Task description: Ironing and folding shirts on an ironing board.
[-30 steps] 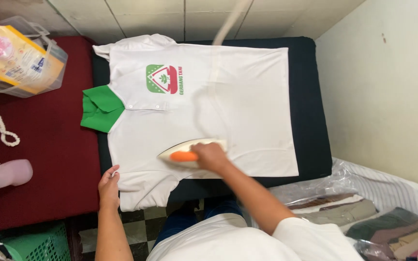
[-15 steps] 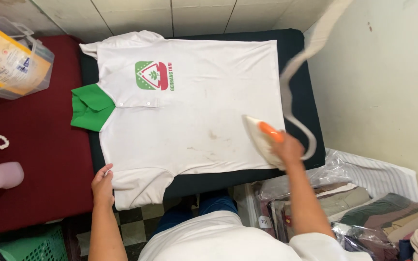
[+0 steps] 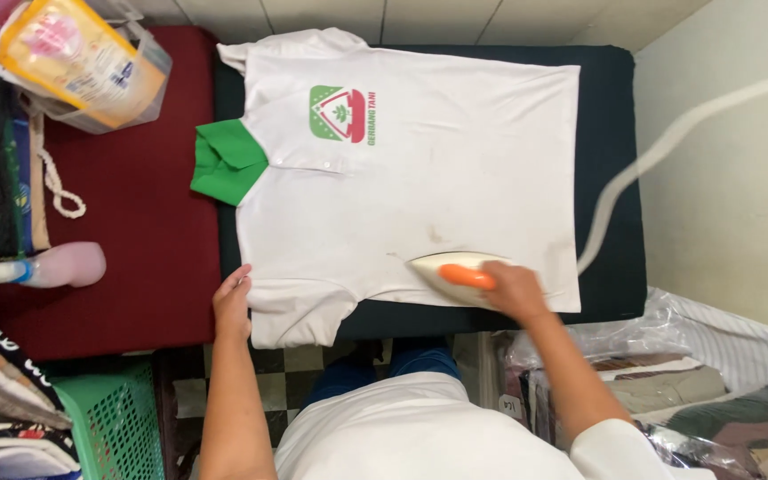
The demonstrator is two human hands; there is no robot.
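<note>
A white polo shirt (image 3: pixel 420 178) with a green collar (image 3: pixel 227 162) and a green-and-red chest emblem (image 3: pixel 341 113) lies spread flat, front up, on a dark padded ironing surface (image 3: pixel 611 160), its hem toward the wall side and its collar hanging just over the surface's edge toward a red cloth-covered surface (image 3: pixel 135 240). On the shirt's lower part, near the edge closest to the person, sits a white iron (image 3: pixel 455 269) with an orange handle; the right hand (image 3: pixel 510 289) is wrapped around that handle, its grip clenched on the iron. A pale cord (image 3: pixel 660 151) runs up from the iron across the dark surface and past the wall. The left hand (image 3: pixel 233 302) rests at the shirt's near sleeve, fingers on the fabric edge; whether it pinches the cloth or only presses it flat is hard to tell from this angle. Beyond the collar, on the red surface, stand a clear plastic bag holding a yellow package (image 3: pixel 73 62) and a pink bottle (image 3: pixel 64 264) lying on its side. Below that, near the person's left arm, is a green plastic basket (image 3: pixel 113 422). On the shirt's hem side, by the right arm, lie folded clothes in clear plastic wrapping (image 3: pixel 686 391).
</note>
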